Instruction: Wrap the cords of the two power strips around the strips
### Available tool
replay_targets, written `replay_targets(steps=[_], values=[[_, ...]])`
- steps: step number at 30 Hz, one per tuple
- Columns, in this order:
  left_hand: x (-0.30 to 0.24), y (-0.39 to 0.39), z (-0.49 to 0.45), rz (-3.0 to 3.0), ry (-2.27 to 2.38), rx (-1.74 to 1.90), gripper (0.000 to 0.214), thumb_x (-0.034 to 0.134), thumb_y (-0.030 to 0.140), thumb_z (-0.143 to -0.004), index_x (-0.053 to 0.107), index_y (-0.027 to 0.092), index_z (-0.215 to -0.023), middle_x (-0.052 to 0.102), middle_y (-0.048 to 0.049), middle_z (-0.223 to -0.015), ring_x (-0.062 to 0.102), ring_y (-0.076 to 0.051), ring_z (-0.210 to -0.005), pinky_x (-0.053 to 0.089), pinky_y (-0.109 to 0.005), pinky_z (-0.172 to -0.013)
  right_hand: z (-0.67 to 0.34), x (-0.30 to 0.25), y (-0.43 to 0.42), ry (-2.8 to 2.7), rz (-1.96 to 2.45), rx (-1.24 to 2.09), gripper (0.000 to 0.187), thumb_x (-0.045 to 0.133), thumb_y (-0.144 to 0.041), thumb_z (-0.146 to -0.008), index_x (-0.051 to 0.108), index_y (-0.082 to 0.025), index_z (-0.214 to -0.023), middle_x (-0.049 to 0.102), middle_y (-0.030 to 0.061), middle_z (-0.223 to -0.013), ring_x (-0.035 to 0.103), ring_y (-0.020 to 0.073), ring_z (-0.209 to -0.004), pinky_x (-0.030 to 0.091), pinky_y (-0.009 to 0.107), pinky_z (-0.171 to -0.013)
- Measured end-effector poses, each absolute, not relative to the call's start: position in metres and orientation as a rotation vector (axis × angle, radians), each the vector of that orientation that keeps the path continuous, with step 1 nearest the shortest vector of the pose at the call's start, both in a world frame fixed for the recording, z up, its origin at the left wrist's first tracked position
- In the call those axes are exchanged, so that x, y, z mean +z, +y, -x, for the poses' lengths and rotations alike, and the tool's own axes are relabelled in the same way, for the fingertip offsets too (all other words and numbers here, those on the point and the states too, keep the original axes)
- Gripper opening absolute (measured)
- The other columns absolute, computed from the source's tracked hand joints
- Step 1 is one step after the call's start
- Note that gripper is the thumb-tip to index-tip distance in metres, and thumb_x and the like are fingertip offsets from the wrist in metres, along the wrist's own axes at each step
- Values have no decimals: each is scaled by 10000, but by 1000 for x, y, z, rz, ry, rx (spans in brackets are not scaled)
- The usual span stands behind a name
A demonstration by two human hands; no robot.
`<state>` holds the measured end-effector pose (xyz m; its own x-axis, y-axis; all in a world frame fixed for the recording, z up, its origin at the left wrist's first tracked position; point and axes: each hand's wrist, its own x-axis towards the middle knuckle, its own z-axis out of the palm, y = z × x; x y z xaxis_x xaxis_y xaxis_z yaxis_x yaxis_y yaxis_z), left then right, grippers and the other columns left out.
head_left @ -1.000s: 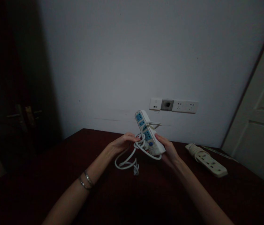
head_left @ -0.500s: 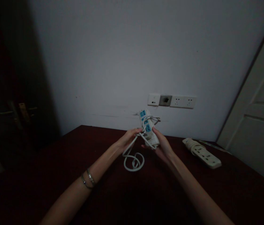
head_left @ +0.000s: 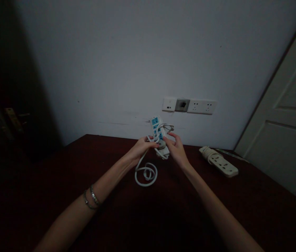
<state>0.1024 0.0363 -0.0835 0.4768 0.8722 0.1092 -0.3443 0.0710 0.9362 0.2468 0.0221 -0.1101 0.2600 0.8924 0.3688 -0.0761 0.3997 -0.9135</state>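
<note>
Above the dark red table (head_left: 58, 196) I hold a white power strip with blue sockets (head_left: 156, 126), tilted upright. My right hand (head_left: 175, 149) grips its lower end from the right, fingers curled round it. My left hand (head_left: 140, 148) pinches the white cord (head_left: 145, 172) close to the strip's left side. Part of the cord is wound round the strip; the rest hangs in loose loops down to the table.
A second, cream power strip (head_left: 219, 161) with its cord bundled lies on the table to the right. Wall sockets (head_left: 190, 105) sit on the white wall behind. There is a white door (head_left: 284, 129) at right and a dark door (head_left: 3, 119) at left.
The strip and both hands have moved farther from me and closer together. The hanging cord has gathered into tighter loops under my left hand. The view has shifted slightly.
</note>
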Motion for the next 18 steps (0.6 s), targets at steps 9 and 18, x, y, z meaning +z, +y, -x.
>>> replay_targets(steps=[9,18], values=[[-89,47,-97,-1107,386,995,304,643,98,-565,603,96,-866,657,-54,-715,613,-157,-636,473,-308,-726,-249,-96,13,-1498,878,603,192,539,-329,-784,655,-223,-895,670,14,-949,595,173,-871,440,294,-801],[-86,45,-92,-1375,369,1083,467,732,153,-546,566,122,-981,640,-36,-831,587,-154,-747,421,-296,-752,-262,-86,2,-1664,877,672,403,710,-226,-589,632,-192,-982,641,47,-991,586,205,-902,448,350,-814]])
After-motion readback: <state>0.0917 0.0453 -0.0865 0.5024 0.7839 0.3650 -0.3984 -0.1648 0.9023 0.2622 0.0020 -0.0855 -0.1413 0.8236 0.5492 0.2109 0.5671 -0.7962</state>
